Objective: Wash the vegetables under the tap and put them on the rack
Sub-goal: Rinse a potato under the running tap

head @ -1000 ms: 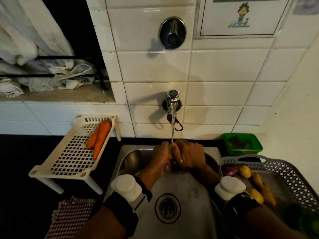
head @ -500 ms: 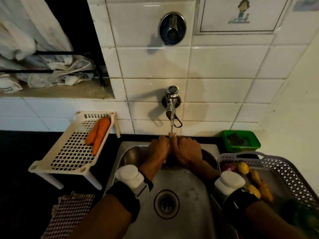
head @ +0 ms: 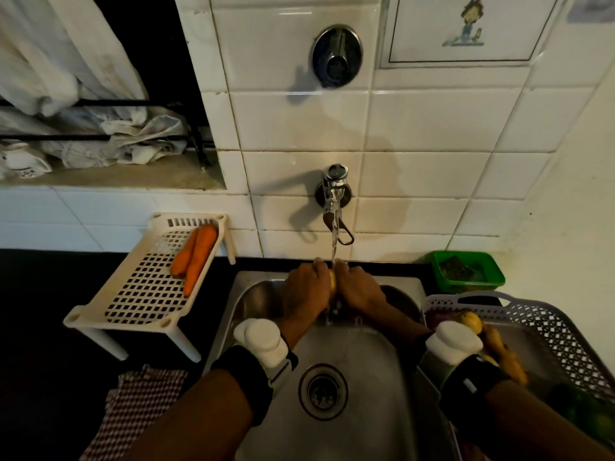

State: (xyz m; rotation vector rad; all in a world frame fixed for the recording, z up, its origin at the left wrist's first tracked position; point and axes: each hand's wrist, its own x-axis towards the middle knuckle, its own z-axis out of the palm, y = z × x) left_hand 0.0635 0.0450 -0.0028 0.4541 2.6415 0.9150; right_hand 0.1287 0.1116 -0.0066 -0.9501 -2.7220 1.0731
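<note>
Vegetables sit in three places. Against the earlier views, both hands have shifted a little farther back under the stream, and a sliver of yellow now shows between them. The steel sink (head: 349, 410), smooth and wet with a round drain, fills the middle; beside it on the dark counter (head: 40, 294) stands the cream plastic rack (head: 133, 304), a perforated grid holding two orange carrots (head: 196, 254) lying side by side. The grey latticed basket (head: 549, 324) on the right holds more yellowish vegetables (head: 499, 347). The chrome tap (head: 334, 194) runs a thin stream onto the hands. The left hand (head: 304, 287) and right hand (head: 359, 289) curl around the small yellow vegetable (head: 332, 280), pressed between them over the sink
</note>
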